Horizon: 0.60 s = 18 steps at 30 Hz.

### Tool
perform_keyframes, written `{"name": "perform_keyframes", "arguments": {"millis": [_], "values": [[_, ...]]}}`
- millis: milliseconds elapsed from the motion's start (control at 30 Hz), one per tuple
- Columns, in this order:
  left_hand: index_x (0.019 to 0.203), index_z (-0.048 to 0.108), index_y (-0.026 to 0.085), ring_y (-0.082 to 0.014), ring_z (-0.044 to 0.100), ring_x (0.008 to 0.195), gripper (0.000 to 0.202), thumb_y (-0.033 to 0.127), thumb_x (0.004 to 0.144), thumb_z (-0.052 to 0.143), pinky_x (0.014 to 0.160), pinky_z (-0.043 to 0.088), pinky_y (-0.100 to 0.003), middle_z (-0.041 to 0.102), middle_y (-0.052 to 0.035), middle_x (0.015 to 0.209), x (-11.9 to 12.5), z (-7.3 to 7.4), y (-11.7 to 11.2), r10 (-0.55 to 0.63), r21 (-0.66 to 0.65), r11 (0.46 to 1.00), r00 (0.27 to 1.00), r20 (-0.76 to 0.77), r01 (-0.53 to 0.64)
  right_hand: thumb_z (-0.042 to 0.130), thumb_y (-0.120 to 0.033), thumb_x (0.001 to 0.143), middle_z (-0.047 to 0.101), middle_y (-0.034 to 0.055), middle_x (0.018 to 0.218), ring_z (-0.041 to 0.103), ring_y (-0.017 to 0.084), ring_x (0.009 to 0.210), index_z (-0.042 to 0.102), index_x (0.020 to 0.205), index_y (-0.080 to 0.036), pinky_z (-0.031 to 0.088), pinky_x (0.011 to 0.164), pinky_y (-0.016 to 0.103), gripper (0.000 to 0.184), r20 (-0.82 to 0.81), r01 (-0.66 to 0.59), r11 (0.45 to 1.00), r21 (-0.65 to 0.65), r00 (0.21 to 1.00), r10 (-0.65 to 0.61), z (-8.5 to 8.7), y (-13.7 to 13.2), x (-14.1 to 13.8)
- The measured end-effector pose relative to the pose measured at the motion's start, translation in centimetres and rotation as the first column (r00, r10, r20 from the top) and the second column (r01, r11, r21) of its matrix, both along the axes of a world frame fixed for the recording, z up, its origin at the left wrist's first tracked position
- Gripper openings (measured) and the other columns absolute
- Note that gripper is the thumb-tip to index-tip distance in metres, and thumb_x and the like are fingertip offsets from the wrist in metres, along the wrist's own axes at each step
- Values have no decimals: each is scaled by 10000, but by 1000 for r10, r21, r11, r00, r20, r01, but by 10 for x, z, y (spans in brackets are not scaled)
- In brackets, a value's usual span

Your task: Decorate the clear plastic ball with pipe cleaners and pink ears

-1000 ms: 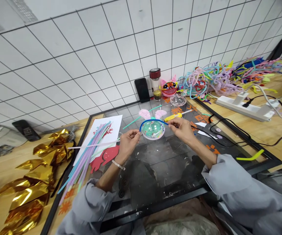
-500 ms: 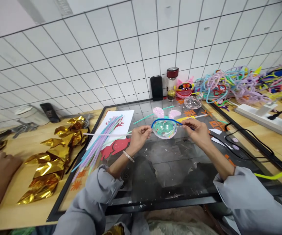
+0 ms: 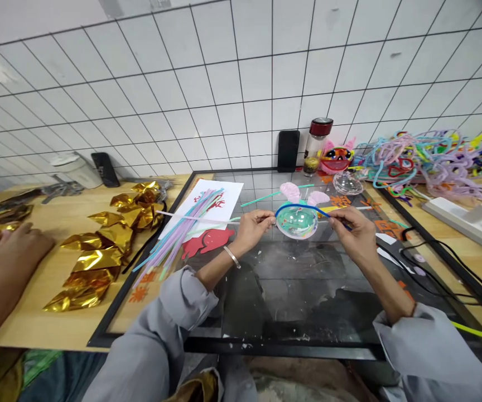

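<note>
Both of my hands pinch a blue pipe cleaner [image 3: 302, 206], which arches along the far rim of a clear plastic dome [image 3: 296, 222] with green inside. My left hand [image 3: 254, 228] grips its left end, fingertips close to the dome's left edge. My right hand [image 3: 353, 228] is closed on the right end, a little away from the dome. Just behind the dome lie two fuzzy pink ear shapes [image 3: 290, 192]. A pale pipe cleaner runs left from near my left hand, over a bundle of pastel pipe cleaners [image 3: 182, 234].
Gold foil pieces [image 3: 96, 259] lie to the left, near another person's hands [image 3: 19, 245]. At the back stand a black phone [image 3: 288, 151], a glass bottle [image 3: 316, 146] and a pink animal face [image 3: 336, 158]. Tangled pipe cleaners [image 3: 425, 159] and a power strip [image 3: 467, 223] lie right.
The view has shifted, so the table contents appear farther right. Both hands still hold the blue pipe cleaner against the dome. At the left, more of the other person's hands shows.
</note>
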<state>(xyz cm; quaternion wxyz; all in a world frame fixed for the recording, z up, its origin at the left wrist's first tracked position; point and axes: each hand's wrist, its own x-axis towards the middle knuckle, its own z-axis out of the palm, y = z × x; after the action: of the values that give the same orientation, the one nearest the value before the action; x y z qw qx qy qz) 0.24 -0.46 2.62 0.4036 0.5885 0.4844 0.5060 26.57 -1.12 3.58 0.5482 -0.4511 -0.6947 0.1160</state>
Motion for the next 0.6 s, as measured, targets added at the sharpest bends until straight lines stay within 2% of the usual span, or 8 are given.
{"name": "perform_keyframes", "arguments": {"millis": [200, 367, 600], "values": [[831, 746, 135, -109, 590, 572, 246, 353, 716, 743, 546, 506, -225, 675, -11, 637, 0, 0, 0, 11, -62, 998, 999, 38, -8, 643, -243, 824, 712, 33, 800, 647, 195, 765, 741, 816, -233, 503, 698, 335, 98, -32, 0, 1000, 2, 999, 0, 3, -2, -3], [815, 737, 134, -102, 584, 563, 256, 359, 693, 747, 546, 505, -222, 675, -11, 640, 2, 2, -2, 15, -88, 996, 999, 50, -11, 627, -236, 783, 708, 32, 764, 635, 179, 685, 744, 822, -211, 495, 633, 314, 125, -64, 9, 999, -51, 998, -12, 0, -2, -7], [799, 730, 128, -103, 588, 571, 282, 370, 657, 749, 516, 487, -212, 671, -10, 655, 3, 2, -3, 54, -107, 993, 997, 52, -49, 569, -198, 734, 726, 43, 774, 638, 175, 666, 746, 843, -189, 504, 648, 317, 207, -26, 23, 996, -82, 999, -25, -4, -3, -9]]}}
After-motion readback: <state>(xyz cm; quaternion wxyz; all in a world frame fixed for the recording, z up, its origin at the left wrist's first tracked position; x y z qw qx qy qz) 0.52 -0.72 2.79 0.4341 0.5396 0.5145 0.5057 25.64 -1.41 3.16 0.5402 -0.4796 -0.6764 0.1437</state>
